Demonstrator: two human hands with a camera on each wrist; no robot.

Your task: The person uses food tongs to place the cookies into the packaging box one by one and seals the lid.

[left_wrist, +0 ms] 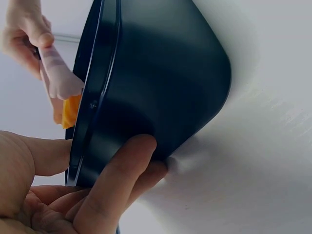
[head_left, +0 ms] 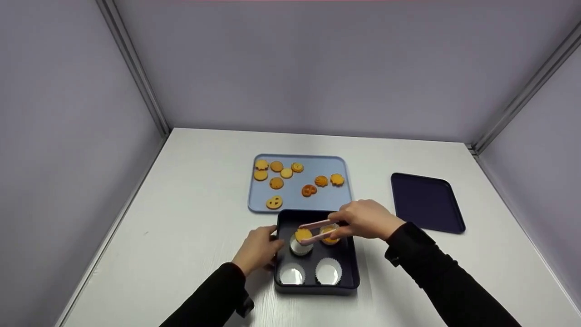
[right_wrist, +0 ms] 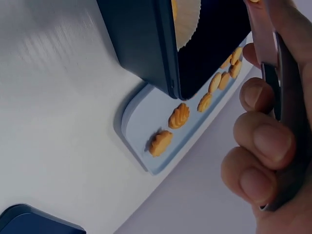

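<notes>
My left hand (head_left: 259,249) holds a deep dark baking tin (head_left: 309,290) by its left side, thumb over the rim and fingers against the outer wall (left_wrist: 165,73). My right hand (head_left: 368,220) grips pink-tipped tongs (head_left: 317,224), whose dark handles (right_wrist: 292,102) show in the right wrist view. Between the tong tips is a yellow scalloped cookie (head_left: 303,234), over the back left white paper cup (head_left: 300,248) in the tin. Partly behind the tongs, the back right paper cup (head_left: 336,225) contains an orange-yellow cookie (head_left: 331,240). White liners stand at front left (head_left: 292,274) and front right (head_left: 328,271).
Behind the tin lies a light blue tray (head_left: 297,200) with several cookies, among them a pretzel-shaped one (head_left: 309,190) and a round one with holes (head_left: 274,202). A flat dark navy tray (head_left: 426,202) rests on the white table (head_left: 195,195) at right. Grey panels surround the table.
</notes>
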